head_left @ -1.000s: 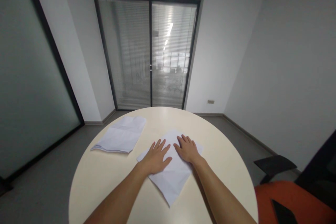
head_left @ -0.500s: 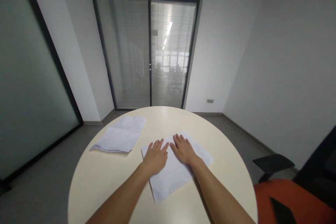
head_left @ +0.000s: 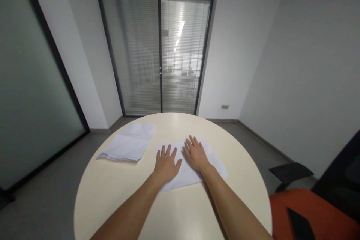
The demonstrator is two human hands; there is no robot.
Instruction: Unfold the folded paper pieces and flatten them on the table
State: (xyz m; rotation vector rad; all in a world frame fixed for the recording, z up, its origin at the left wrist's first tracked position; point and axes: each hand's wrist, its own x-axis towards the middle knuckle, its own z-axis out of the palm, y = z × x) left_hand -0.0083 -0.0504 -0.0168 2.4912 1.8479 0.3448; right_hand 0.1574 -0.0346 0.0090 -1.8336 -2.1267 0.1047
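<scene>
A white sheet, paper or thin cloth, lies on the round cream table under both my hands. My left hand rests palm down on its left part, with fingers spread and thumb out to the right. On the upper middle of the sheet, my right hand lies with its fingers stretched out. Neither hand grips anything. To the left lies a stack of similar white sheets, creased, with layered edges showing at its near left corner.
The round table fills the lower middle. At the right stands an orange-seated chair with a black armrest. Beyond the table are a glass partition with blinds and white walls.
The near edge of the sheet now lies farther from me, and its near corner no longer sticks out toward me. My left fingers are spread wider; my right hand is slightly farther forward.
</scene>
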